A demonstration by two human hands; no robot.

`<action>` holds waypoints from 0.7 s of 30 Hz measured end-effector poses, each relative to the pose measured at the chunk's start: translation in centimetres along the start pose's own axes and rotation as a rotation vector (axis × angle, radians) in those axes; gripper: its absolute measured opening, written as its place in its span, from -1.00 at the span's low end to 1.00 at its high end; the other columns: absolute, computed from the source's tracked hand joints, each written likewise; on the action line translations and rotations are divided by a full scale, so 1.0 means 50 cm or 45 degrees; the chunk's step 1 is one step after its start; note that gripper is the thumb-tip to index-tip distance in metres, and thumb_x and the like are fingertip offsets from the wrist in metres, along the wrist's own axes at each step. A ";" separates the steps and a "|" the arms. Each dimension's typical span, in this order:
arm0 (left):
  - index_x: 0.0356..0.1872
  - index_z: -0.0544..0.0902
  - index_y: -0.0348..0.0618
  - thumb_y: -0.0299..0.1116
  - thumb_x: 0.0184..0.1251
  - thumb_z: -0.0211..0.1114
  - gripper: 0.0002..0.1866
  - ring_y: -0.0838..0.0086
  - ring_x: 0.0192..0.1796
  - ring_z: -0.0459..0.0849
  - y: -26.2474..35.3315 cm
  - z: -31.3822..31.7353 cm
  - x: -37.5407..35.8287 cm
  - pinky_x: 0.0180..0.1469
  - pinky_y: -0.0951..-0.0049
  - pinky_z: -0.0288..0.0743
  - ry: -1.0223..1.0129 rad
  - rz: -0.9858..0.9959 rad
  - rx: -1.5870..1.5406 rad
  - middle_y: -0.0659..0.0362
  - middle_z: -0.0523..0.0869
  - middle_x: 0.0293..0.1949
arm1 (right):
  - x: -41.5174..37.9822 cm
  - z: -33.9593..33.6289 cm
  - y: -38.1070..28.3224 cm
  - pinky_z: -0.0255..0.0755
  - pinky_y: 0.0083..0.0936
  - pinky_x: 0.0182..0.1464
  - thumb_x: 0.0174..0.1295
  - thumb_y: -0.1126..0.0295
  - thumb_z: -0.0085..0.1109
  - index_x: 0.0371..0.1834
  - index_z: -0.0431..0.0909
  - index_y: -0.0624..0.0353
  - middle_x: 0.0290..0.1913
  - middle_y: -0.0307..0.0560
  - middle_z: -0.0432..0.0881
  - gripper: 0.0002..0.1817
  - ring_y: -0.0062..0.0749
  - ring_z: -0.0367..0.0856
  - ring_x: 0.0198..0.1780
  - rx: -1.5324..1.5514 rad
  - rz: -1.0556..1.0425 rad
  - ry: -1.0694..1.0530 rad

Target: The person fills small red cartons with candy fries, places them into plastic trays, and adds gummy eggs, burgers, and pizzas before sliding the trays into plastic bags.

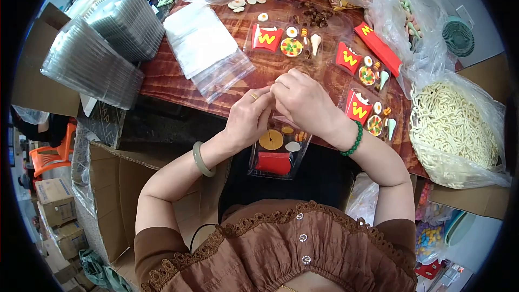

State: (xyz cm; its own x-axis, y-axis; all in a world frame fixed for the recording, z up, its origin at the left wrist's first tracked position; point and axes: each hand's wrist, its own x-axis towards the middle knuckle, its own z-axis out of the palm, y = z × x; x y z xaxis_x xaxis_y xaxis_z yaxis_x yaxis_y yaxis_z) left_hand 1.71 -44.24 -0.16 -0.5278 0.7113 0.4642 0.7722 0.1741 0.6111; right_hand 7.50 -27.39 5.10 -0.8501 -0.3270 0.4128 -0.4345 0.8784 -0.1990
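Note:
My left hand point(250, 114) and my right hand point(304, 101) meet over the table's front edge, fingers pinched together. From them hangs a clear plastic bag point(292, 168), its top edge hidden by the fingers. Inside show the red back of a fries box point(274, 163), a round tan piece point(271, 139) and a small whitish oval piece point(293, 146). On the table beyond lie similar sets, each with a red fries box point(267, 38), a toy fried egg point(292, 32), a toy pizza point(291, 47) and a toy ice cream cone point(315, 44).
Flat clear bags point(201, 37) lie left of the sets, beside stacked clear plastic trays point(89, 65). A bag of cream-coloured strips point(453, 124) stands at the right. Small brown pieces point(316, 15) and flattened red boxes point(381, 51) lie farther back. A cardboard box point(116, 200) stands below left.

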 end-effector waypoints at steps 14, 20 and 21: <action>-0.14 0.62 -0.27 -0.52 0.25 0.19 -0.82 0.14 -0.34 0.69 0.016 -0.003 0.011 -0.30 0.31 0.57 0.119 -0.216 -0.145 -0.04 0.69 -0.36 | -0.003 -0.014 -0.019 0.49 -0.38 -0.17 0.04 0.55 0.20 -0.21 0.52 0.29 -0.27 -0.04 0.53 -0.78 -0.19 0.53 -0.22 0.126 0.038 0.102; -0.23 0.60 -0.26 -0.53 0.17 0.22 -0.86 0.15 -0.32 0.67 0.007 -0.007 0.020 -0.32 0.27 0.55 0.113 -0.013 0.053 0.02 0.67 -0.41 | 0.002 -0.004 -0.026 0.49 -0.39 -0.18 0.00 0.57 0.14 -0.23 0.47 0.30 -0.30 -0.01 0.51 -0.78 -0.16 0.53 -0.22 -0.009 0.055 -0.052; -0.24 0.59 -0.26 -0.53 0.16 0.22 -0.86 0.16 -0.31 0.67 0.010 -0.007 0.017 -0.31 0.26 0.55 0.067 -0.027 0.067 0.03 0.67 -0.41 | -0.001 -0.002 -0.025 0.49 -0.39 -0.18 0.00 0.57 0.14 -0.23 0.47 0.30 -0.30 -0.01 0.51 -0.78 -0.16 0.53 -0.22 -0.005 0.063 -0.057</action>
State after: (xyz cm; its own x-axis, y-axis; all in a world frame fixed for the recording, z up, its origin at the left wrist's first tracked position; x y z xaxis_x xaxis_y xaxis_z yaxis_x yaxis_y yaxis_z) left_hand 1.50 -43.78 0.76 -0.5611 0.6706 0.4852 0.7774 0.2256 0.5872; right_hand 8.13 -28.46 5.40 -0.8831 -0.2982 0.3623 -0.3903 0.8953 -0.2146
